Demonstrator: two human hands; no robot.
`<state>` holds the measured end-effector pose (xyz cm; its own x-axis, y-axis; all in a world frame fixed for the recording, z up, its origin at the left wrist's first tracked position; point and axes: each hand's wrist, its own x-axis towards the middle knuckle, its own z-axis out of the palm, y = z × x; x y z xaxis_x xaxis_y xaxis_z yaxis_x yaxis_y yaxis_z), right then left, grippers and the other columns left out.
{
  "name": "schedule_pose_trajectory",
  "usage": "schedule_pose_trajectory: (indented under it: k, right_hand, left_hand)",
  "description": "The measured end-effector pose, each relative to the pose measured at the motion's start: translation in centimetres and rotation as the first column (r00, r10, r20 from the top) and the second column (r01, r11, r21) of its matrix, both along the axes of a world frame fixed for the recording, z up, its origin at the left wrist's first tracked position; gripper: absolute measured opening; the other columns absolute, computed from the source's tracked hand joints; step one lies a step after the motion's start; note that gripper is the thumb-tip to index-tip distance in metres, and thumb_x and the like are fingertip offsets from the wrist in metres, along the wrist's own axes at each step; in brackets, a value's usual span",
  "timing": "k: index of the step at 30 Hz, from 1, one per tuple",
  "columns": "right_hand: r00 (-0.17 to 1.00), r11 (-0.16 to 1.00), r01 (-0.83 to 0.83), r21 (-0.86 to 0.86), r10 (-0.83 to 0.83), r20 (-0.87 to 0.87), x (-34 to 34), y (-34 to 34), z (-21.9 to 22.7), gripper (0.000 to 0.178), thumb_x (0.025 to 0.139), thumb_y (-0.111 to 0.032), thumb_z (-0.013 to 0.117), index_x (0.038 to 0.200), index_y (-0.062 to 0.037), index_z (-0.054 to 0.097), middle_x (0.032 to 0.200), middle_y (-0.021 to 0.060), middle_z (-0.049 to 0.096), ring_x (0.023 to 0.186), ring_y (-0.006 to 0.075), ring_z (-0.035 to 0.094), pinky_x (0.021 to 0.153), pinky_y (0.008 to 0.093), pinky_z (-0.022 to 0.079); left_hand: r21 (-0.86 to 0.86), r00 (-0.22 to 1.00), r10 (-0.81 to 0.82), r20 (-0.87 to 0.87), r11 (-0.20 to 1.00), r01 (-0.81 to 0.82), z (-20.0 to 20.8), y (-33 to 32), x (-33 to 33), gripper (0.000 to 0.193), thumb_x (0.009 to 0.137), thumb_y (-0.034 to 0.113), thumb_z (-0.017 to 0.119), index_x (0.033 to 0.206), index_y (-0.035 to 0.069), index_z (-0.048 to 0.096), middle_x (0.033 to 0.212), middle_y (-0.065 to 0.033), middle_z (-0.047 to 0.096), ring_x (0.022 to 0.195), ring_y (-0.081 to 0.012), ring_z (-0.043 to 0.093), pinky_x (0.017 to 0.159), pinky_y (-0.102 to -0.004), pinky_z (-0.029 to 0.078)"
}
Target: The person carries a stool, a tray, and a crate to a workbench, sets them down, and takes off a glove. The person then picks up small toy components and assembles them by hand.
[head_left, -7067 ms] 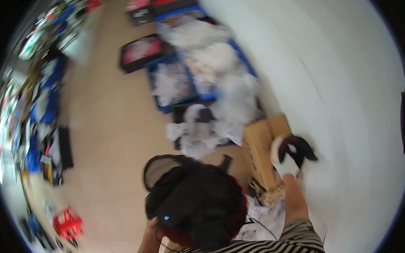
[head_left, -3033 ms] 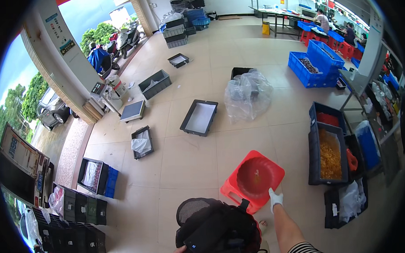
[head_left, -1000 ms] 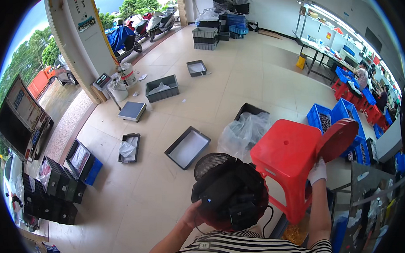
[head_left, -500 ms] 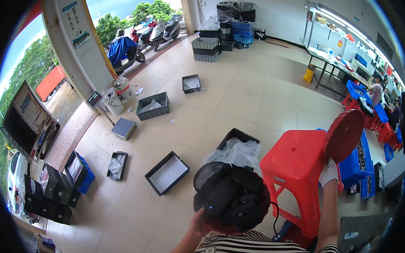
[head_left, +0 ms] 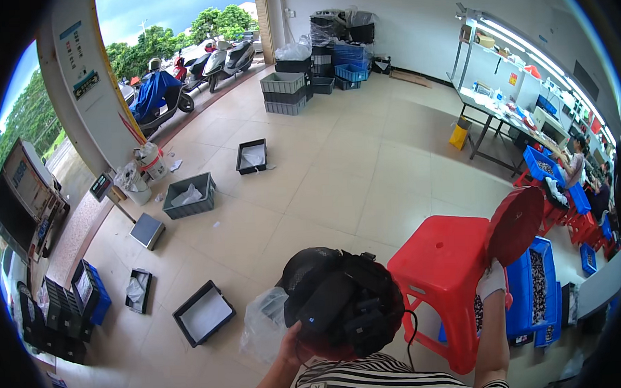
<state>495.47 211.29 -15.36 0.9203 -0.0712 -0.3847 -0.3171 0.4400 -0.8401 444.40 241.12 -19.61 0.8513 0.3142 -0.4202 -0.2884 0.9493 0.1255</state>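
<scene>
A black mesh-sided cap (head_left: 341, 295) with dark box-like devices and a cable on it fills the lower middle. My bare left hand (head_left: 289, 344) has its fingers curled against the cap's lower left edge. On the right, my right hand (head_left: 491, 282) in a white glove grips the lower rim of a dark red round disc (head_left: 514, 228), holding it nearly upright. A red plastic stool (head_left: 439, 247) stands between the cap and the right hand, close beside the glove. Clear plastic film (head_left: 264, 325) shows to the left of the cap, partly hidden behind it.
A black tray with a white lining (head_left: 205, 312), a grey crate (head_left: 189, 195) and a platform scale (head_left: 147, 230) stand on the floor at left. Blue bins (head_left: 526, 306) of small parts stand beyond the right hand. A co-worker (head_left: 575, 163) is near the workbench (head_left: 488, 104).
The view has turned right, so floor trays and crates appear farther left and lower. A black tray beyond the cap is now hidden. Both hands keep their holds.
</scene>
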Motion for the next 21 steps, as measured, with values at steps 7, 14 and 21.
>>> schedule_pose_trajectory:
  k: [7, 14, 21]
  right_hand:
    - [0.993, 0.996, -0.082, 0.038, 0.079, 0.09, 31.3, 6.4, 1.6, 0.057, 0.098, -0.029, 0.048, 0.146, -0.0015, 0.033, 0.153, 0.0069, 0.034, 0.138, 0.0156, 0.031, 0.117, 0.0264, 0.018]
    - [0.999, 0.999, -0.012, 0.046, 0.01, 0.045, 67.2, 12.4, -4.8, 0.023, 0.097, -0.03, 0.051, 0.109, -0.0123, 0.06, 0.101, -0.001, 0.062, 0.089, 0.0118, 0.057, 0.082, 0.0254, 0.049]
    - [0.986, 0.992, 0.075, 0.098, -0.059, -0.154, 93.3, 27.1, -1.2, 0.034, 0.099, -0.037, 0.046, 0.111, -0.0092, 0.061, 0.108, 0.0092, 0.063, 0.101, 0.0186, 0.053, 0.091, 0.0302, 0.042]
  left_hand:
    - [0.019, 1.0, 0.018, -0.016, 1.0, -0.018, 4.6, 9.2, 31.5, 0.059, 0.089, 0.038, 0.063, 0.134, 0.003, 0.049, 0.129, -0.0131, 0.06, 0.119, -0.0323, 0.056, 0.105, -0.0501, 0.041]
    - [0.101, 0.988, 0.157, -0.002, 0.982, -0.156, 4.0, 15.4, 65.6, 0.06, 0.092, 0.039, 0.058, 0.139, 0.004, 0.046, 0.135, -0.0119, 0.056, 0.122, -0.0321, 0.054, 0.106, -0.0497, 0.04]
    - [0.304, 0.979, 0.121, -0.165, 0.95, -0.066, 3.5, 21.7, 98.6, 0.077, 0.088, 0.062, 0.046, 0.142, 0.008, 0.043, 0.136, -0.013, 0.054, 0.122, -0.035, 0.051, 0.097, -0.0538, 0.045]
